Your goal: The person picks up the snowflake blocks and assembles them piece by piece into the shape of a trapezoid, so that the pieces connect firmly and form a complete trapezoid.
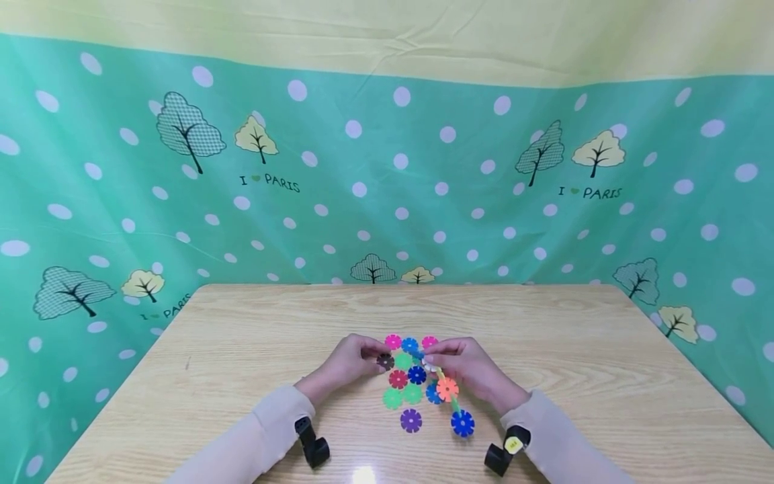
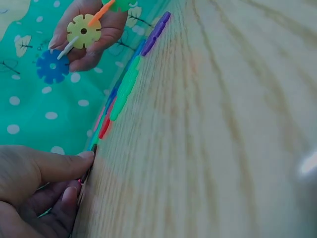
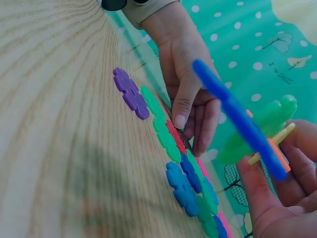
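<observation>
My left hand (image 1: 351,359) pinches the edge of a dark brown notched plastic disc (image 1: 385,362), close to the tabletop. In the left wrist view the thumb lies over that disc, which shows as a thin dark edge. My right hand (image 1: 465,366) holds up a chain of interlocked discs above the table. An orange disc (image 1: 447,389) and a dark blue disc (image 1: 462,423) hang at its near end. In the left wrist view, a yellow disc (image 2: 78,35), a white one seen edge-on, and a blue disc (image 2: 52,67) show at the chain's other end.
Several loose discs lie flat between the hands, among them a red one (image 1: 398,380), a green one (image 1: 392,398) and a purple one (image 1: 411,421) nearest me. The wooden table (image 1: 242,336) meets a green dotted curtain (image 1: 399,188) at the back.
</observation>
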A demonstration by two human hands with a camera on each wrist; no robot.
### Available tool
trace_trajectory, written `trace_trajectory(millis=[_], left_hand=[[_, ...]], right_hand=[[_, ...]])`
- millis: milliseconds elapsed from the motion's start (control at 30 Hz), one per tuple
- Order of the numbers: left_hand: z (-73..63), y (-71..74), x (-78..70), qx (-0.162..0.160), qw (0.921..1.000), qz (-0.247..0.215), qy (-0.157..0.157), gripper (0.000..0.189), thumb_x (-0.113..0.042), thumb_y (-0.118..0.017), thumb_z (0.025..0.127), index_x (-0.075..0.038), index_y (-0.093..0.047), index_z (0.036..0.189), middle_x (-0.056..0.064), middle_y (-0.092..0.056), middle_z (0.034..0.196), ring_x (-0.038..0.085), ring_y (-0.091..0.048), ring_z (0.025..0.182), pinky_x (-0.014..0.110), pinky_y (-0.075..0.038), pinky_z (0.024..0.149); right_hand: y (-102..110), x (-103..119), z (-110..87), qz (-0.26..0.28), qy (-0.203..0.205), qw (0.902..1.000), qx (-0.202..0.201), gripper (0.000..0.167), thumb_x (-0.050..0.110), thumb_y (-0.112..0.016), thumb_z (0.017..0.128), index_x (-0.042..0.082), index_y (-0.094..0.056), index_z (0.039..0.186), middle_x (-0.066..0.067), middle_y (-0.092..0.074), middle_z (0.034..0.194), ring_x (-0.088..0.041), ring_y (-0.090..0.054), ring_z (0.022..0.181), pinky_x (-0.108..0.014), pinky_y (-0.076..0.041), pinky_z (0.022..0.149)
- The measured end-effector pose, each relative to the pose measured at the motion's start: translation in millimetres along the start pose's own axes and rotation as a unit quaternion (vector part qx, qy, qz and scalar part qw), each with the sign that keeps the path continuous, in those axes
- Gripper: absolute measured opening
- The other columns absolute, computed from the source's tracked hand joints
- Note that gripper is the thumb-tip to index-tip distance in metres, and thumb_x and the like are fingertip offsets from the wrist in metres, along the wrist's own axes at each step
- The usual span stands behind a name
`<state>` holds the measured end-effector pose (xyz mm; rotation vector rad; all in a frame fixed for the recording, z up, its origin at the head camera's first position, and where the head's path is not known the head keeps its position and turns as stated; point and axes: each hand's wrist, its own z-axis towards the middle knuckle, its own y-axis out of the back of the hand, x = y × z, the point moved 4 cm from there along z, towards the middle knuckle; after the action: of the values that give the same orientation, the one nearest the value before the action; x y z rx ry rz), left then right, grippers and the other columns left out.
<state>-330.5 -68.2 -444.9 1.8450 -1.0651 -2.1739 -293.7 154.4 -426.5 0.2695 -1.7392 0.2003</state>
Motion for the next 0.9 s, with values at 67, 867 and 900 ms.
trace_trajectory(millis=[67, 867, 900], left_hand=[[0.1, -0.1, -0.5, 0.004, 1.0, 0.005, -0.002, 0.031, -0.002, -0.075, 0.075, -0.009, -0.071, 0.105, 0.003, -0.069, 0.102, 0.016, -0.06, 0.091, 0.03, -0.051, 0.082], [-1.3, 8.9, -1.5, -0.023, 0.9964, -0.078, 0.024, 0.015, -0.002, -0.071, 0.08, -0.003, -0.071, 0.095, 0.005, -0.071, 0.084, 0.014, -0.066, 0.073, 0.025, -0.056, 0.065], [-1.0, 9.0, -1.7, -0.026, 0.9948, -0.092, 0.036, 0.014, -0.002, -0.07, 0.081, -0.002, -0.071, 0.095, 0.006, -0.07, 0.083, 0.015, -0.066, 0.071, 0.026, -0.056, 0.063]], right_hand=[[-0.3, -0.3, 0.1, 0.0, 0.0, 1.0, 0.002, 0.025, 0.015, -0.072, 0.084, -0.001, -0.069, 0.102, 0.001, -0.07, 0.084, -0.008, -0.061, 0.071, -0.016, -0.047, 0.059], [2.4, -2.4, 5.3, 0.058, 0.013, 0.9978, 0.031, 0.008, 0.012, -0.067, 0.086, 0.008, -0.07, 0.093, -0.002, -0.068, 0.092, -0.015, -0.066, 0.084, -0.032, -0.056, 0.079], [2.3, -2.2, 5.5, 0.063, 0.011, 0.9974, 0.033, 0.008, 0.012, -0.067, 0.087, 0.008, -0.07, 0.093, -0.001, -0.068, 0.091, -0.015, -0.066, 0.085, -0.031, -0.056, 0.078]])
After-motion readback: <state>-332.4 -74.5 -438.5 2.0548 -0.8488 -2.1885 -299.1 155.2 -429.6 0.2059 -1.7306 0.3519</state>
